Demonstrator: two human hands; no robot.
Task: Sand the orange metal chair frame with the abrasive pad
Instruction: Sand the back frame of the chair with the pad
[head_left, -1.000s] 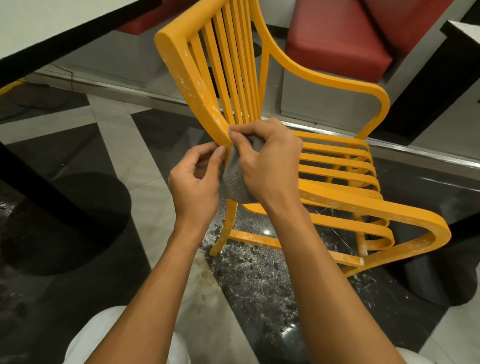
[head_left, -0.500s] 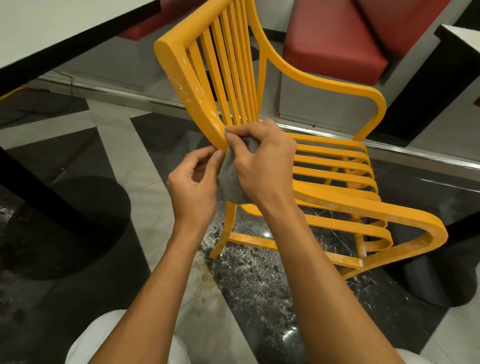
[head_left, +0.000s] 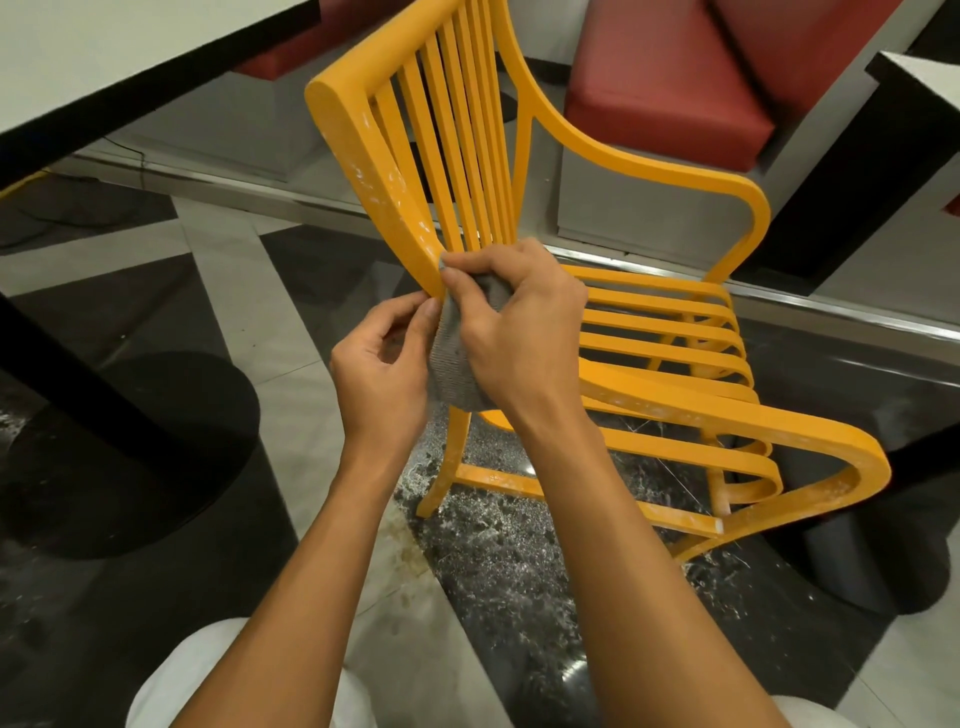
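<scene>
A: Where is the chair you are working on?

B: The orange chair (head_left: 519, 249) stands right in front of you on the shiny dark and pale floor (head_left: 171, 270). Its tall back with thin bars is on the left. Its seat of flat bars goes off to the right.

A: And the pad?

B: The gray pad (head_left: 457, 358) is in the middle, between your two hands. Its top edge touches the thick near post of the chair back, low down, where the post curves toward the seat.

A: What is your right hand doing?

B: Your right hand (head_left: 519, 332) is curled tight around the pad. The thumb and fingers pinch its top against the post. The rest of the pad hangs down under your palm.

A: And your left hand?

B: Your left hand (head_left: 384, 364) is half closed. Its thumb and first finger pinch the left edge of the pad, just beside the post. The other fingers curl in and hold nothing.

A: Does the chair look clean?

B: No. The post has pale scuffed spots. The near arm (head_left: 753, 431) on the right has white dust along it.

A: What else is near?

B: A white table (head_left: 104, 67) with a round black foot (head_left: 171, 447) is on the left. Red seats (head_left: 670, 88) are far behind the chair.
</scene>
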